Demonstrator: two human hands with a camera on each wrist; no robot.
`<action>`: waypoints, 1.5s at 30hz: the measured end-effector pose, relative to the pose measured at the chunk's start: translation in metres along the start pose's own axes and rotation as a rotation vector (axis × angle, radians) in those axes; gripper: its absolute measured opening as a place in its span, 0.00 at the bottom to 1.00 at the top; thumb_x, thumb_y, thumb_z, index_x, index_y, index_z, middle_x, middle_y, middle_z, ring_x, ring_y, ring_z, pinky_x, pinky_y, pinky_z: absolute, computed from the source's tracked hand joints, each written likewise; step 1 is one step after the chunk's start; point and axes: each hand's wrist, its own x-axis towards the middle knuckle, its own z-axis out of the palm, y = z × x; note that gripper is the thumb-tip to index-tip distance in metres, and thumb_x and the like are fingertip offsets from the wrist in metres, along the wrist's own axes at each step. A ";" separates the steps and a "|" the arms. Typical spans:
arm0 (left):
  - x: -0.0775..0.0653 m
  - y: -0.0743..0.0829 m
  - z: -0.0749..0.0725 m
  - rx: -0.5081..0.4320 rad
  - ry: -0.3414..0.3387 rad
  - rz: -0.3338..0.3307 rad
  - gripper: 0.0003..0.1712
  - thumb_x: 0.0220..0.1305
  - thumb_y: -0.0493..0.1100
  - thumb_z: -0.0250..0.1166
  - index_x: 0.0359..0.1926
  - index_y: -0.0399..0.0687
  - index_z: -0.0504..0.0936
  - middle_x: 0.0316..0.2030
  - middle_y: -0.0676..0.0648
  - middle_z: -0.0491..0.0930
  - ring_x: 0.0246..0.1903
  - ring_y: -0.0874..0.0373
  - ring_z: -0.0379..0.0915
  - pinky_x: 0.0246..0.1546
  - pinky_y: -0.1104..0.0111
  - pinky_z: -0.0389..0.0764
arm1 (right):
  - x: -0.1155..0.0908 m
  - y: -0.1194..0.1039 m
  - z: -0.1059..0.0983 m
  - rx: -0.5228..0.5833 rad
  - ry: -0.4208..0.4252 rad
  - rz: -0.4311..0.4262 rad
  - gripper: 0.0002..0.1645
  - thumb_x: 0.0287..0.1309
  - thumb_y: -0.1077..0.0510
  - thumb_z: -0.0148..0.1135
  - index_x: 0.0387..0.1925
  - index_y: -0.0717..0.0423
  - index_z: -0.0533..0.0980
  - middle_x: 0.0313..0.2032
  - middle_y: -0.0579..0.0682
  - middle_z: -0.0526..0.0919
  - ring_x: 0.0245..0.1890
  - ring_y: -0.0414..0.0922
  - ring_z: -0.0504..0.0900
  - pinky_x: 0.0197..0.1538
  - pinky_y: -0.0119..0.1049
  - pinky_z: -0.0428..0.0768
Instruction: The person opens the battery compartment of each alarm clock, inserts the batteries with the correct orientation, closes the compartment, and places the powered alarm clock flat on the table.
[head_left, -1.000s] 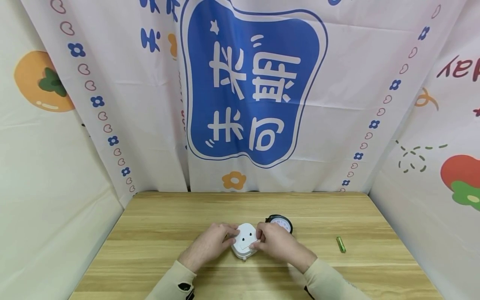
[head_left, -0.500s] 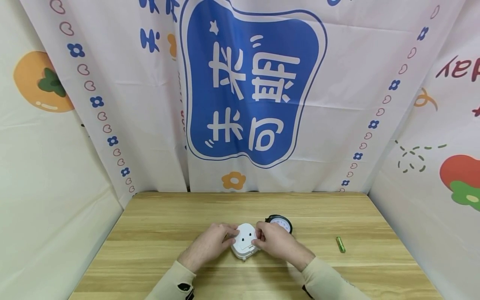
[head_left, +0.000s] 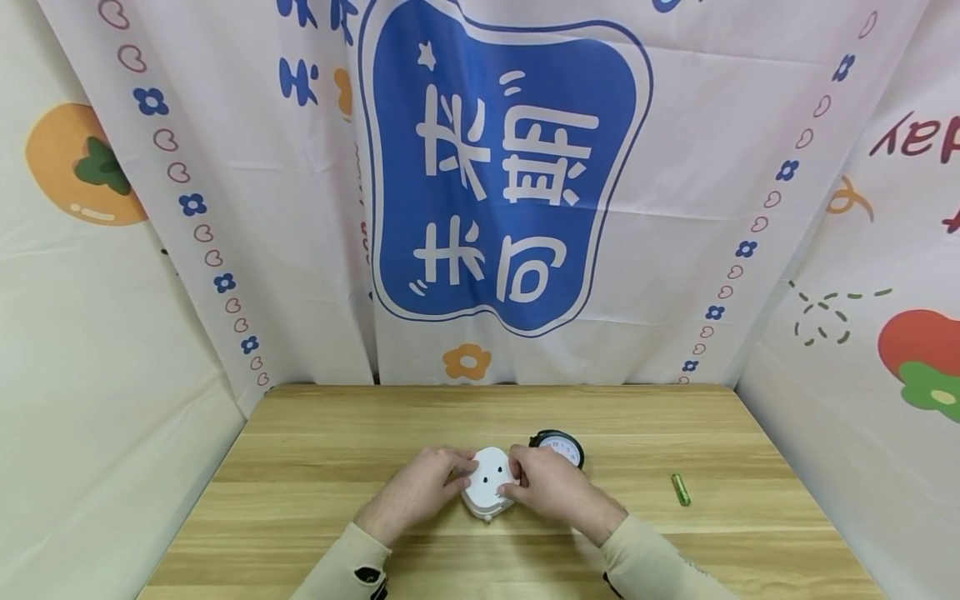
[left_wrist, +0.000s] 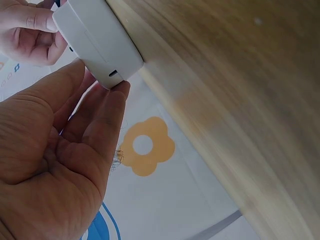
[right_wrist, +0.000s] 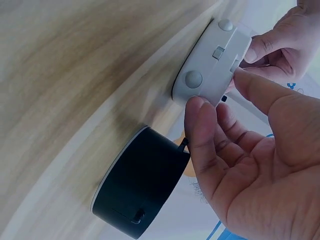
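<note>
A white alarm clock [head_left: 489, 471] lies with its back up on the table, two small black knobs showing. Its face is hidden underneath. My left hand [head_left: 425, 490] holds its left side, thumb and fingers at the edge; a small slot shows beside the fingertips in the left wrist view. On the right side my right hand [head_left: 553, 483] grips the casing, the thumb pressing near the battery cover at the lower part of the back. Round feet [right_wrist: 194, 79] and a small switch [right_wrist: 218, 52] are visible on its end in the right wrist view.
Just behind my right hand lies a black round clock [head_left: 564, 446] with its white dial up, partly covered by the hand. A green battery [head_left: 681, 489] rests farther right on the wooden table [head_left: 337, 425]. Printed cloth hangs behind the table and along both sides.
My right thumb has shifted over the lower back of the white clock, covering the battery cover's edge that showed half a second ago. The left hand keeps its hold.
</note>
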 end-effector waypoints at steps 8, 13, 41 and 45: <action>-0.001 0.002 -0.002 0.014 -0.001 0.010 0.17 0.76 0.34 0.78 0.61 0.35 0.94 0.69 0.33 0.91 0.69 0.32 0.90 0.74 0.39 0.90 | 0.001 -0.001 0.003 -0.012 0.011 0.016 0.21 0.70 0.50 0.86 0.36 0.48 0.77 0.27 0.39 0.77 0.27 0.35 0.73 0.29 0.30 0.70; -0.006 0.009 -0.004 0.052 -0.012 0.000 0.26 0.73 0.41 0.83 0.66 0.34 0.91 0.70 0.32 0.90 0.69 0.35 0.90 0.73 0.42 0.92 | 0.000 -0.002 0.005 -0.014 0.035 0.010 0.21 0.70 0.49 0.86 0.36 0.48 0.78 0.27 0.38 0.78 0.27 0.34 0.73 0.29 0.30 0.71; -0.012 0.023 0.012 0.128 0.061 -0.051 0.54 0.58 0.48 0.94 0.76 0.24 0.78 0.65 0.27 0.89 0.58 0.37 0.93 0.62 0.43 0.98 | -0.003 -0.001 -0.012 0.040 0.114 0.022 0.09 0.80 0.52 0.77 0.39 0.48 0.86 0.32 0.38 0.88 0.31 0.30 0.80 0.35 0.27 0.84; -0.012 0.021 0.011 0.111 0.062 -0.051 0.55 0.57 0.47 0.94 0.76 0.23 0.78 0.66 0.26 0.88 0.59 0.36 0.92 0.64 0.43 0.97 | -0.004 0.000 -0.014 0.054 0.122 0.022 0.09 0.80 0.52 0.77 0.40 0.49 0.86 0.33 0.39 0.89 0.32 0.30 0.81 0.36 0.27 0.84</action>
